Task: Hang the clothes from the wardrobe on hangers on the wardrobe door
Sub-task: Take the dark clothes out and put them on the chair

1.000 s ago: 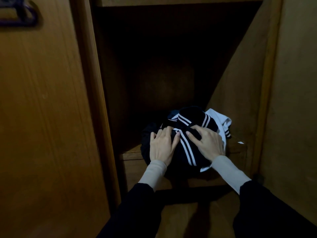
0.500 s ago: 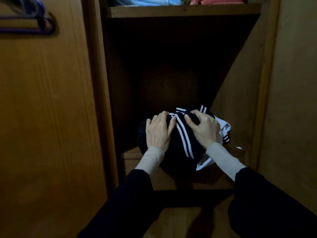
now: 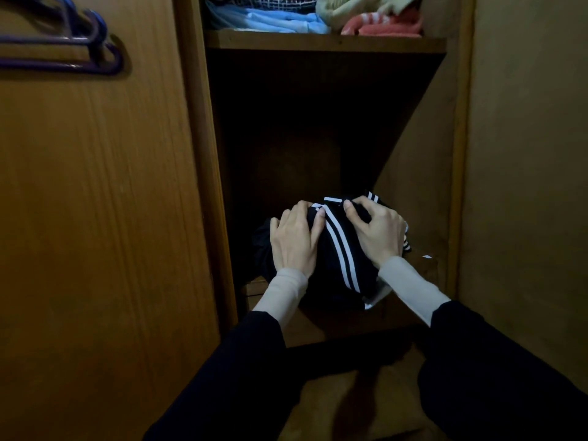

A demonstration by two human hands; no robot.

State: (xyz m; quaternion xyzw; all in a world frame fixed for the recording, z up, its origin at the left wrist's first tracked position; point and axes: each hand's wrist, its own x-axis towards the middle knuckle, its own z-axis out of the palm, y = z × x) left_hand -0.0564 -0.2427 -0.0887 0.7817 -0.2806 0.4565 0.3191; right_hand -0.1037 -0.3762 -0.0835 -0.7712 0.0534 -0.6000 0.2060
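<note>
The fingers (image 3: pixel 313 222) of the left hand (image 3: pixel 294 240) curled over the top of a bundled black garment with white stripes (image 3: pixel 342 259), gripping the fabric, and those of the right hand (image 3: pixel 377 232) were bent the same way, pinching a fold at its upper edge. The garment sat on the lower shelf (image 3: pixel 318 326) of the wooden wardrobe (image 3: pixel 458 154), bulging out over the front edge of that shelf, with a bit of white cloth (image 3: pixel 378 296) showing beneath it on the right. On the upper shelf (image 3: pixel 324 43) of the wardrobe lay folded light blue clothes (image 3: pixel 280 22), a pale green towel (image 3: pixel 350 6) and a pink striped towel (image 3: pixel 385 25). Left of the wardrobe opening, purple and blue hangers (image 3: pixel 79 47) hung against the wardrobe door (image 3: pixel 95 233). Both wrists wore cream cuffs (image 3: pixel 410 288) under black sleeves (image 3: pixel 241 377).
</note>
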